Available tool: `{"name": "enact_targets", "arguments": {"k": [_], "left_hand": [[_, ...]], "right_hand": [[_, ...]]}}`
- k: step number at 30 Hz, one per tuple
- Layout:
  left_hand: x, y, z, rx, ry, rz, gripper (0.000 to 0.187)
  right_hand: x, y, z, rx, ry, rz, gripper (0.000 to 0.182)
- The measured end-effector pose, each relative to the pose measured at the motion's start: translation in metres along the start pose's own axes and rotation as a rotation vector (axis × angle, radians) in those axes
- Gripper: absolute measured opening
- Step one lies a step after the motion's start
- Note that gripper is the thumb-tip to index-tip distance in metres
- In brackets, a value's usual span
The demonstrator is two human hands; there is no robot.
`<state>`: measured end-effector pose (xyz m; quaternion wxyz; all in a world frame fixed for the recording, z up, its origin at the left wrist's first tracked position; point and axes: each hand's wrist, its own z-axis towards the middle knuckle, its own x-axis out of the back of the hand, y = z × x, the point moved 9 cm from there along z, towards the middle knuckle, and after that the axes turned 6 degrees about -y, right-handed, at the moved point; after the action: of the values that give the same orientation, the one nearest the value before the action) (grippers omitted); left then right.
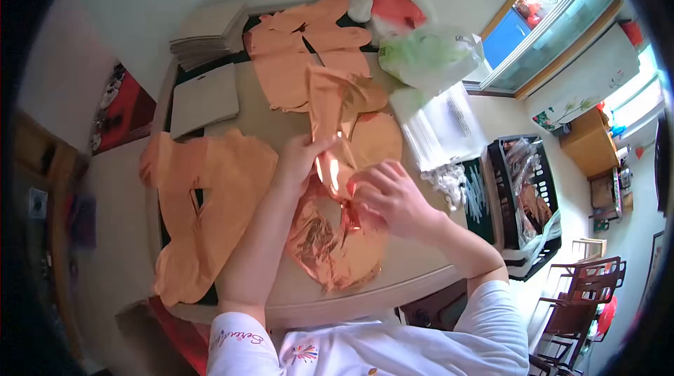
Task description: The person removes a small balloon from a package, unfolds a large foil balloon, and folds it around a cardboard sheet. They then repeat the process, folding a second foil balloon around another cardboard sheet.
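The left hand (307, 157) grips the shiny foil (330, 165) over the middle of the bench (281, 285), its thumb lying on top and most of its fingers hidden underneath. The right hand (393, 197) bends its fingers against the foil's other side; I cannot tell whether they pinch it, as the tips are partly hidden. Below the hands the foil spreads out crumpled, its outline broken by glare, and above them it overlaps other sheets, so its far end is hard to make out.

Flat sheets (217, 200) lie to the left, partly behind the left forearm. Beyond the right hand are clear bags (449, 127), partly covered by a green and white bag (432, 60), and white sticks (477, 190). Wrapping obscures what the black basket (544, 190) holds.
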<state>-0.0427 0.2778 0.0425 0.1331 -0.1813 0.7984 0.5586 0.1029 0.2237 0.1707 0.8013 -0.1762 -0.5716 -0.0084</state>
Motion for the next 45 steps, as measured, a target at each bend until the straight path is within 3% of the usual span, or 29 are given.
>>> {"name": "enact_targets", "arguments": {"k": [3, 7, 9, 10, 13, 14, 17, 18, 21, 30, 35, 39, 45], "left_hand": [[0.013, -0.038, -0.051, -0.085, 0.106, 0.107, 0.023], [0.016, -0.100, -0.083, -0.044, 0.075, -0.040, 0.020], [0.016, -0.108, -0.087, -0.021, 0.111, 0.028, 0.020], [0.018, -0.107, -0.086, -0.072, 0.125, 0.125, 0.020], [0.021, -0.076, -0.115, -0.170, 0.372, 0.836, 0.021], [0.028, -0.089, -0.117, -0.276, 0.336, 0.644, 0.024], [0.001, -0.055, -0.166, -0.752, 0.486, 1.217, 0.036], [0.008, -0.075, -0.160, -0.643, 0.361, 1.297, 0.055], [0.012, -0.091, -0.175, -0.495, 0.299, 1.614, 0.065], [0.026, -0.089, -0.179, -0.444, 0.205, 1.583, 0.074], [0.011, -0.080, -0.170, -0.568, 0.170, 1.547, 0.067], [-0.034, -0.079, -0.146, -0.603, -0.038, 1.635, 0.058], [-0.042, -0.098, -0.128, -0.608, -0.033, 1.627, 0.054]], "right_hand": [[-0.023, -0.030, -0.025, 0.029, -0.043, 0.179, 0.020], [-0.074, 0.003, -0.058, -0.309, 0.042, 0.341, 0.037], [-0.101, 0.016, -0.067, -0.365, 0.015, 0.153, 0.046], [-0.113, 0.019, -0.071, -0.371, 0.008, 0.080, 0.047], [-0.124, 0.023, -0.075, -0.404, -0.013, 0.032, 0.052], [-0.126, 0.022, -0.076, -0.402, -0.011, 0.022, 0.053], [-0.124, 0.019, -0.074, -0.392, -0.019, 0.002, 0.052], [-0.124, 0.019, -0.073, -0.385, -0.027, -0.003, 0.052], [-0.124, 0.020, -0.069, -0.358, -0.057, 0.044, 0.052], [-0.115, 0.025, -0.055, -0.247, -0.092, 0.130, 0.046], [-0.105, 0.086, -0.082, -0.490, 0.100, 0.110, 0.045], [-0.105, 0.090, -0.090, -0.492, 0.091, 0.029, 0.045], [-0.098, 0.086, -0.097, -0.551, 0.152, 0.014, 0.044]]}}
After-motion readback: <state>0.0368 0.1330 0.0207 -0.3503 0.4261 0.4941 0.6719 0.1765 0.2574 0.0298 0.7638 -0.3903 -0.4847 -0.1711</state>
